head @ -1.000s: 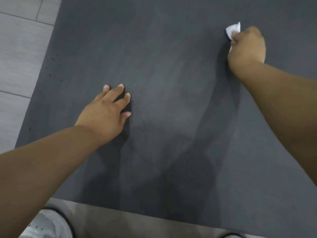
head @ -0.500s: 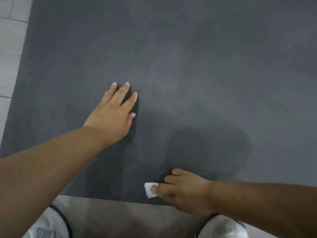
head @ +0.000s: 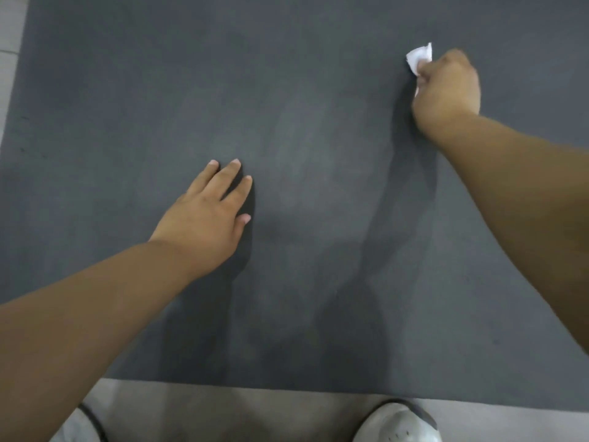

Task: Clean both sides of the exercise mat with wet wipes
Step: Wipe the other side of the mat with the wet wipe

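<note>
Left hand (head: 204, 221) lies flat and released, pinning the exercise mat (head: 318, 122) while the right hand (head: 446, 90), grasping a wet wipe (head: 419, 57), scrubs.

I can find nothing to read anywhere in my head view: no words, labels, brand marks or numbers. The exercise mat (head: 302, 122) is plain dark grey with no print on it, the wet wipe (head: 419, 59) is blank white where it shows, and the white shoes (head: 398, 425) at the bottom edge carry no logo or lettering that I can make out.
</note>
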The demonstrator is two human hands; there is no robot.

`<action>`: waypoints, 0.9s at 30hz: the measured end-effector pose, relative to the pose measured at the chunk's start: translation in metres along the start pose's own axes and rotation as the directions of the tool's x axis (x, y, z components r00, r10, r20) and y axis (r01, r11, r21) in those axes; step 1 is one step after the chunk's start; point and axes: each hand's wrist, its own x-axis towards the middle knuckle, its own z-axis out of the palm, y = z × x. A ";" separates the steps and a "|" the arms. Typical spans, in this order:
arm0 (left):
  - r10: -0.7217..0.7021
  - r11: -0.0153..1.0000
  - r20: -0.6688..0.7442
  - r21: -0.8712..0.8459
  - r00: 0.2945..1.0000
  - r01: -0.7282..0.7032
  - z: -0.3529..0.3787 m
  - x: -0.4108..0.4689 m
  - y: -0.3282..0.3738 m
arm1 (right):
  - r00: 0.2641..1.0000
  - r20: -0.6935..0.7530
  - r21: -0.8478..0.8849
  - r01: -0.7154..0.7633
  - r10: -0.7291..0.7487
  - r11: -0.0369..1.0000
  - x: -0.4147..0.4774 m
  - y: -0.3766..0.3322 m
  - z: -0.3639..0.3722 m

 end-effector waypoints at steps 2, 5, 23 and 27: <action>-0.006 1.000 0.008 0.029 1.000 0.006 0.001 0.001 0.002 | 1.000 -0.007 0.043 -0.004 0.004 0.999 -0.011 -0.007 0.007; -0.032 0.999 0.034 0.042 0.999 0.030 -0.002 0.001 0.004 | 0.930 -0.081 0.089 0.364 -0.357 0.927 -0.065 -0.023 0.027; 0.087 0.995 0.029 0.052 0.996 -0.088 0.004 0.016 0.049 | 0.232 0.012 0.312 0.923 -0.973 0.225 -0.174 0.008 0.027; 0.060 0.996 0.058 0.066 0.997 -0.063 -0.001 0.022 0.050 | 0.736 -0.131 0.130 0.677 -0.664 0.724 -0.076 0.037 0.013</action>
